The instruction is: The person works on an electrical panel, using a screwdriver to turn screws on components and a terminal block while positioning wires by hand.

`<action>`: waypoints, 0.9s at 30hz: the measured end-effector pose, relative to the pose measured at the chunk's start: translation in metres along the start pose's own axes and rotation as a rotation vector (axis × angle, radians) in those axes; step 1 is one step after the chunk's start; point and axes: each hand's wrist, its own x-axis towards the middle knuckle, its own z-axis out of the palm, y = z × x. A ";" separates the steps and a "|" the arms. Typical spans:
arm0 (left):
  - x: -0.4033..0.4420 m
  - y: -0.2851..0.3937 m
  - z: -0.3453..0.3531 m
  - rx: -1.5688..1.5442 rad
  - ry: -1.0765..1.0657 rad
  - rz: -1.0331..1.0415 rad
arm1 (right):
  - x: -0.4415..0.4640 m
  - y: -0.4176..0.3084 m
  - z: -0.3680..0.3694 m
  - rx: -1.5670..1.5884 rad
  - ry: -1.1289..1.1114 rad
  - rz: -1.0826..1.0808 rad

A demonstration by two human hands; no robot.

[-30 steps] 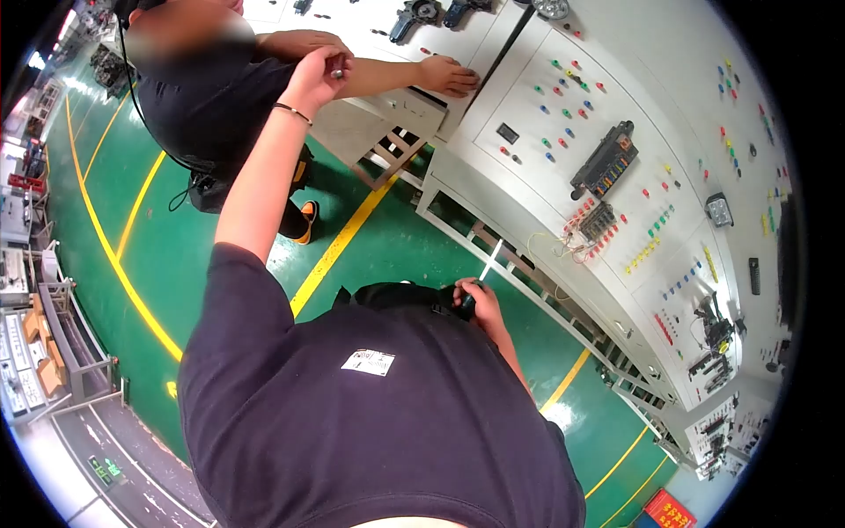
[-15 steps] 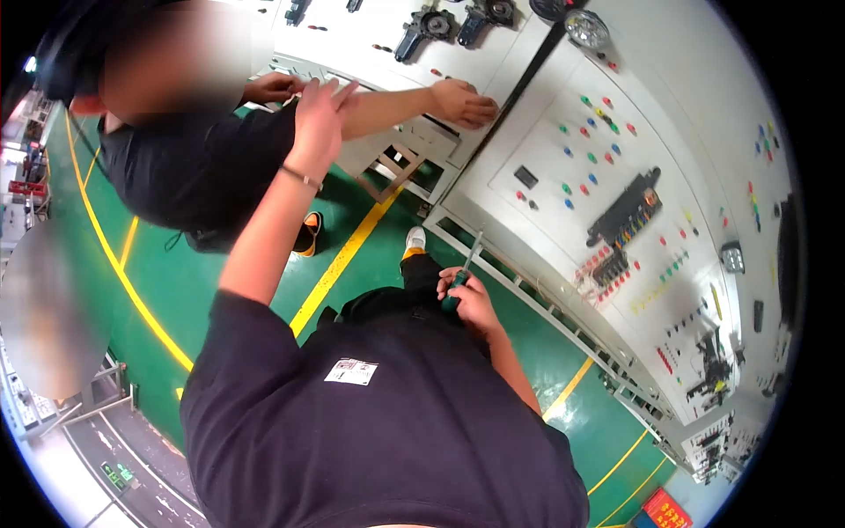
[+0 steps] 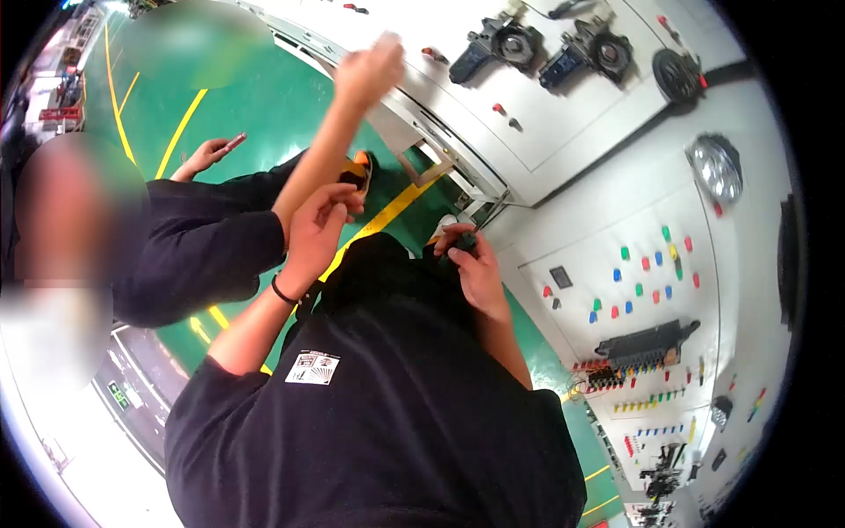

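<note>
- We find the dark-handled tool (image 3: 467, 240) in front of the wearer's waist, inside the right hand (image 3: 476, 275), whose fingers and thumb are wrapped around it in a grasp.
- We can hardly make out the tool's shaft at this angle, so we cannot say for sure which way it points.
- We see the left hand (image 3: 319, 227) raised at the other side of the body, fingers loosely bent, with nothing visible in its hold; a black band (image 3: 283, 291) circles that wrist.
- On the wearer's black shirt (image 3: 396, 422) we notice 1 white label (image 3: 313, 367).
- Just beyond the left hand we see a co-worker's bare forearm (image 3: 321, 141), its blurred hand (image 3: 371, 74) lifted near the edge of the white panel (image 3: 563, 123); we cannot tell whether the 2 touch.
- Farther left, we see another hand gripping a small reddish object (image 3: 234, 143).
- On the panel's upper part we count 2 black motor units (image 3: 498, 51) side by side, with a round black part (image 3: 678, 76) next to them.
- On the adjoining board (image 3: 563, 242) we see a round lamp (image 3: 715, 168), red, blue, green and yellow terminals (image 3: 645, 263), and a long black box (image 3: 650, 343).
- Below everything we see green floor (image 3: 264, 123) with yellow lines.
</note>
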 end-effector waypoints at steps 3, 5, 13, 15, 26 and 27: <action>0.013 -0.013 -0.006 -0.024 0.030 -0.060 | 0.023 -0.011 0.004 0.007 0.003 0.023; 0.023 -0.020 -0.009 -0.053 0.033 -0.103 | 0.035 -0.017 0.014 0.006 0.034 0.089; 0.092 -0.026 -0.029 -0.201 -0.155 -0.077 | 0.083 -0.023 0.078 -0.204 0.200 0.044; 0.107 -0.031 -0.040 -0.250 -0.143 -0.084 | 0.094 -0.025 0.093 -0.216 0.200 0.090; 0.126 -0.070 -0.116 -0.238 0.043 -0.237 | 0.178 -0.022 0.136 -0.081 0.184 0.028; 0.131 -0.068 -0.116 -0.232 0.033 -0.252 | 0.188 -0.025 0.139 -0.077 0.179 0.031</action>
